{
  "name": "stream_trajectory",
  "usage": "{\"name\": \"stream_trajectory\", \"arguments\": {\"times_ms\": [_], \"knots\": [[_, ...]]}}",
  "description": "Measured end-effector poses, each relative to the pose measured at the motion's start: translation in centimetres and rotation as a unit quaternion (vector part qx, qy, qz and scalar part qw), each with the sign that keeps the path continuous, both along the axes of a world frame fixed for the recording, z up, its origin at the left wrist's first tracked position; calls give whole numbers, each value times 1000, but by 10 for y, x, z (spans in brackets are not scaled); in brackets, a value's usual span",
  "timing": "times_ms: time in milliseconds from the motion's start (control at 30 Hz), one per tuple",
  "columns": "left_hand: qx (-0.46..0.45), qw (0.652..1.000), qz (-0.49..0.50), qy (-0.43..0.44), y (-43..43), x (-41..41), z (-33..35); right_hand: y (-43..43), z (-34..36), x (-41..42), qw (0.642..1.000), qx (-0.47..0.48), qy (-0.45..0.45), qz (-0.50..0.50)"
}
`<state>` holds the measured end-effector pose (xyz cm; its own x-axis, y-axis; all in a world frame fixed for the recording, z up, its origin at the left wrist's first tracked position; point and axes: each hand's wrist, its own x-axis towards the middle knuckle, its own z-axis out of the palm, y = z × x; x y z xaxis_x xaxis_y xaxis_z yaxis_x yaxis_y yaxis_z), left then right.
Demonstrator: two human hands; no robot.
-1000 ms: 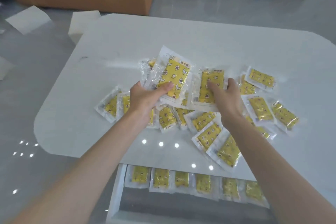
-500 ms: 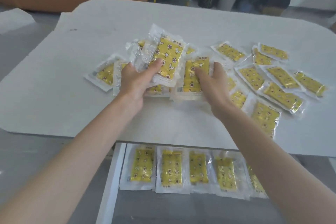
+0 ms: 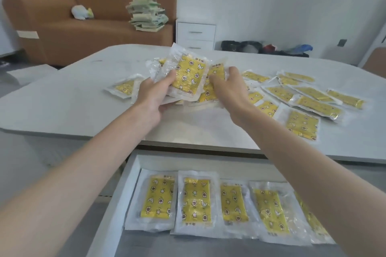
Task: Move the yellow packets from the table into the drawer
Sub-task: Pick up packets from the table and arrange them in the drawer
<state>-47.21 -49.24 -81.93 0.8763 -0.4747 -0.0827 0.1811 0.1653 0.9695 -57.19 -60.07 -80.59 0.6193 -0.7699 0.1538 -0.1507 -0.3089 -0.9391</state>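
Note:
My left hand [image 3: 155,94] grips a bunch of yellow packets [image 3: 189,76], lifted and tilted above the white table [image 3: 62,102]. My right hand [image 3: 229,89] holds another yellow packet [image 3: 216,73] just to the right of that bunch; its fingers curl over the packet's edge. Several more packets [image 3: 309,98] lie loose on the table to the right, and one [image 3: 125,87] lies to the left. Below the table's front edge the open drawer [image 3: 133,175] holds a row of several packets [image 3: 196,200] laid side by side.
A brown sofa [image 3: 62,33] with a stack of papers [image 3: 148,14] stands behind the table. A white drawer cabinet [image 3: 196,34] sits beside it, with dark bags [image 3: 265,48] on the floor along the wall.
Both hands have lifted their packets higher off the table and closer together. The camera has tilted up, so the sofa and wall now show.

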Motion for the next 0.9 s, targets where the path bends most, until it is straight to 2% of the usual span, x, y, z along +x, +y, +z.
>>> {"name": "stream_trajectory", "arguments": {"times_ms": [233, 500, 733, 900], "knots": [[-32, 998, -53, 13, 23, -43, -6, 20, -5, -45, 999, 6, 12, 51], [-25, 996, -89, 3, 38, -100, -6, 36, -7, -113, 994, -12, 70, 84], [16, 997, -60, -41, 54, -147, 0, 44, -13, -164, 987, 1, 136, 85], [57, 993, -80, -59, 62, -171, 5, 40, -16, -192, 982, 24, 173, 70]]}}
